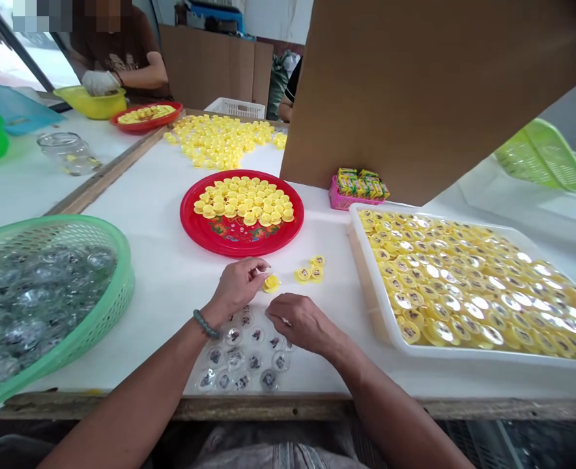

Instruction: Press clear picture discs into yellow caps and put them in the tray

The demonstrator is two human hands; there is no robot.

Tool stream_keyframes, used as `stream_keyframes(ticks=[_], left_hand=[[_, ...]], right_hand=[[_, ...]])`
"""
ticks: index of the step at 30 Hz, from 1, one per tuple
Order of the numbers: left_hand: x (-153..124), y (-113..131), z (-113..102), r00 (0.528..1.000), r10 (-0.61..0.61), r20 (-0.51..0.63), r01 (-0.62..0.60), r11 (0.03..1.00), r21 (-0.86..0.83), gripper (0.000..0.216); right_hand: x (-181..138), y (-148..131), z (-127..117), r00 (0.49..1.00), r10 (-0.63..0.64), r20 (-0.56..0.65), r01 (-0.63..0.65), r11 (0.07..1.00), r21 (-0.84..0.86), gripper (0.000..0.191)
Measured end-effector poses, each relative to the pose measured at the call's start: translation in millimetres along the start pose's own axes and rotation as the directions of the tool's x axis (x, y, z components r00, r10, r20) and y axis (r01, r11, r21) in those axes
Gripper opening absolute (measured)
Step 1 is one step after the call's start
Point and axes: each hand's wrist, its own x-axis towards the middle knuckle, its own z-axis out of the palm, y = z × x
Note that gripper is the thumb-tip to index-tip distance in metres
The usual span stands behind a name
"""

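Observation:
My left hand [240, 285], a beaded bracelet at its wrist, pinches a small round yellow plastic cap [271, 282] at its fingertips. Close on its right, my right hand [303, 320] is closed with curled fingers pointing left; what they hold, if anything, is hidden. Below both hands lie several clear round plastic covers [255, 361] with small printed figures, partly hidden by my fingers. Just beyond my right hand sits a small group of yellow pieces [316, 272] with printed centres. A red tray [242, 247] behind my hands carries many yellow caps [249, 198].
At left stands a green basket [124, 260] of clear covers; at right, a white tray [390, 326] full of yellow pieces. A cardboard panel [390, 98] rises behind a pink box [341, 200]. Loose yellow caps [219, 140] lie farther back. A gloved co-worker [136, 71] sits beyond.

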Motion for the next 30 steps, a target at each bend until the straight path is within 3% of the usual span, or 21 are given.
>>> stream_keyframes(ticks=[3, 6, 9, 12, 15, 17, 19, 21, 23, 26, 30], left_hand=[[-2.8, 8.3, -5.9, 0.998, -0.048, 0.047, 0.056, 0.982, -0.183, 0.019], [-6.3, 17.8, -6.2, 0.978, -0.078, 0.196, 0.149, 0.914, -0.378, 0.027], [-8.2, 24.4, -2.5, 0.968, -0.096, 0.232, 0.195, 0.87, -0.453, 0.028], [-7.8, 26.4, 1.4, 0.97, -0.154, 0.187, 0.224, 0.861, -0.456, 0.026], [-6.4, 25.7, 3.4, 0.968, -0.201, 0.15, 0.248, 0.862, -0.442, 0.023], [-5.3, 25.2, 4.0, 0.964, -0.221, 0.145, 0.264, 0.856, -0.446, 0.022], [-4.1, 25.5, 4.3, 0.958, -0.242, 0.152, 0.286, 0.826, -0.485, 0.022], [-2.8, 27.1, 4.7, 0.952, -0.258, 0.166, 0.306, 0.78, -0.546, 0.023], [-1.6, 29.4, 5.1, 0.95, -0.258, 0.177, 0.312, 0.741, -0.595, 0.023], [0.1, 31.4, 5.6, 0.948, -0.237, 0.211, 0.317, 0.718, -0.619, 0.022], [3.2, 27.0, 3.5, 0.955, -0.155, 0.251, 0.272, 0.791, -0.547, 0.019]], right_hand=[[1.4, 2.0, -9.3, 0.982, 0.106, -0.158, -0.073, 0.976, 0.204, 0.017], [3.6, 4.7, -18.6, 0.91, 0.313, -0.271, -0.163, 0.873, 0.46, 0.016], [5.9, 7.4, -22.2, 0.851, 0.456, -0.259, -0.178, 0.717, 0.674, 0.019], [7.8, 9.5, -20.4, 0.844, 0.487, -0.223, -0.136, 0.597, 0.79, 0.022], [8.8, 10.8, -18.1, 0.845, 0.497, -0.195, -0.132, 0.548, 0.826, 0.022], [8.7, 11.1, -17.8, 0.837, 0.503, -0.215, -0.135, 0.571, 0.81, 0.021], [7.8, 11.2, -18.2, 0.83, 0.463, -0.312, -0.121, 0.695, 0.709, 0.021], [6.4, 11.2, -18.1, 0.839, 0.338, -0.426, -0.102, 0.867, 0.487, 0.028], [5.3, 11.4, -17.0, 0.857, 0.19, -0.478, -0.085, 0.969, 0.234, 0.032], [5.0, 11.9, -14.7, 0.857, 0.092, -0.507, -0.082, 0.996, 0.042, 0.028], [5.2, 13.1, -16.0, 0.845, 0.177, -0.505, -0.175, 0.983, 0.053, 0.022]])
